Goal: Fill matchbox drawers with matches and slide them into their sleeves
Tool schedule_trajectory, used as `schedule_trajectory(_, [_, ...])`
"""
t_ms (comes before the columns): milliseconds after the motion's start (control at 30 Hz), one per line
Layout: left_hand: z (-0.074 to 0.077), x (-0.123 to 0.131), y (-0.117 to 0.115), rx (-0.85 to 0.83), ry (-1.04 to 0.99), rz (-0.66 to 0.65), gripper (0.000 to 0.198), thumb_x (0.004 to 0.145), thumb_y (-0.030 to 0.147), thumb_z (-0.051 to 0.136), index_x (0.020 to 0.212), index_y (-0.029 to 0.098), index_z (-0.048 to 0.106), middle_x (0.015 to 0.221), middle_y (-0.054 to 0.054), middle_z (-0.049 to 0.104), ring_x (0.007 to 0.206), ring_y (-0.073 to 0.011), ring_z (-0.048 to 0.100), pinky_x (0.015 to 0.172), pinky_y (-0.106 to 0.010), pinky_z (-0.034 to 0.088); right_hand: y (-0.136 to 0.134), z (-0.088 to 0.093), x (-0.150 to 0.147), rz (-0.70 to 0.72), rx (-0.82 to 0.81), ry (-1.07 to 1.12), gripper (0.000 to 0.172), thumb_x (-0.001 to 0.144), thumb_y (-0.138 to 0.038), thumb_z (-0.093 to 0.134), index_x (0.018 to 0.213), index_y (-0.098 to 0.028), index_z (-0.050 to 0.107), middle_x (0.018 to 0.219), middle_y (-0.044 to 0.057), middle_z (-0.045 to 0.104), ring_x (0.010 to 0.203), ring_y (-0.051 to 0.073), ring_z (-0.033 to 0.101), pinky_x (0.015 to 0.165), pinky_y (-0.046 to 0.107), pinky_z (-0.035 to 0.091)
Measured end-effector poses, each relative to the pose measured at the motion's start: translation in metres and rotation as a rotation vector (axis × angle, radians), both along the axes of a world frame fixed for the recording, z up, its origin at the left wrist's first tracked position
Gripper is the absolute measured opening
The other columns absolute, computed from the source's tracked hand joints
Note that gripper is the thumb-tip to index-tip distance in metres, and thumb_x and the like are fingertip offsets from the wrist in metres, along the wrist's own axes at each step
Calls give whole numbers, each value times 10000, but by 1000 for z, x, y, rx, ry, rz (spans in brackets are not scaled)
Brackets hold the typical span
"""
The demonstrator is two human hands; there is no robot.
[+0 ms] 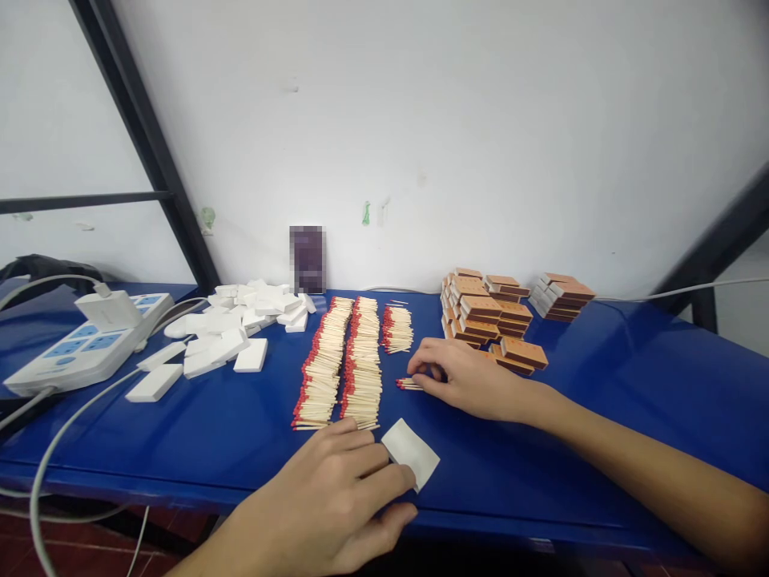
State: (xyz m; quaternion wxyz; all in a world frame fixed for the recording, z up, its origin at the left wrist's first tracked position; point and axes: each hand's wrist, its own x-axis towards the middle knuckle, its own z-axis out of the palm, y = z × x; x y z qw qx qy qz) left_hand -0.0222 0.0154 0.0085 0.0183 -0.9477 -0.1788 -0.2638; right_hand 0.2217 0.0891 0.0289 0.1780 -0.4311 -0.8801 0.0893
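Where the right hand [465, 381] rests, matches [408, 385] lie — pale, red-tipped.

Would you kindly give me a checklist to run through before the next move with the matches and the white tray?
1. White tray in the grip of left hand: ok.
2. Tray's open side up: cannot tell.
3. Right hand fingertips on small bunch of matches: ok.
4. Bunch lifted off table: not ok, it lies there.
5. Left hand clear of match rows: cannot tell, knuckles at their near end.
6. Brown sleeves stacked beyond right hand: ok.
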Motion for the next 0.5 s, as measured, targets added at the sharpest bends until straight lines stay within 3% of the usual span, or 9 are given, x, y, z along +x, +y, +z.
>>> schedule_trajectory(300, [-1, 0, 0, -10, -2, 13, 158, 982, 246, 499, 1016, 192, 644, 734, 4, 631, 637, -182, 590, 711, -367, 522, -9, 1, 1, 84, -48, -43, 287, 953, -285, 531, 1207, -199, 633, 1062, 74, 626, 908, 188, 613, 811, 326, 480])
schedule_trajectory(500, [1, 0, 0, -8, 3, 15, 164, 983, 240, 495, 1014, 188, 648, 732, 2, 631, 633, -181, 586, 692, -356, 510, -10, -4, -4, 100, -28, -18, 337, 925, -244, 551, 1254, -206, 613, 1050, 74, 605, 920, 197, 607, 805, 330, 490])
